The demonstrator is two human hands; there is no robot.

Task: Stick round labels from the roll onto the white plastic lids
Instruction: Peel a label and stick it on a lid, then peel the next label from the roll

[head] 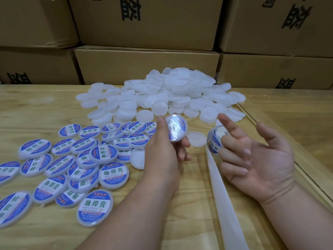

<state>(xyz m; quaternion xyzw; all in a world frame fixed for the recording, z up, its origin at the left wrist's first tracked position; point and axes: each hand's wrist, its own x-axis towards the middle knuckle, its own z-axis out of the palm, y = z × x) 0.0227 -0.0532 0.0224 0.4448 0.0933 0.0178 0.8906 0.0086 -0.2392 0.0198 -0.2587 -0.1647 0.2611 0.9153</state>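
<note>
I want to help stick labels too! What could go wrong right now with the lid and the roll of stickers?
1. The left hand holds the labelled lid by its edge above the table; it might slip onto the finished lids.
2. The empty backing strip trails off the label roll in the right hand, beside the forearm; it might snag.
3. The unlabelled lids sit heaped; a bump may slide them into the finished ones.

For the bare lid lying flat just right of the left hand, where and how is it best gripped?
Probably by its rim: the bare lid lies flat on the wooden table, so pinch opposite edges from above. Its near side is open between the left hand and the label roll.
</note>
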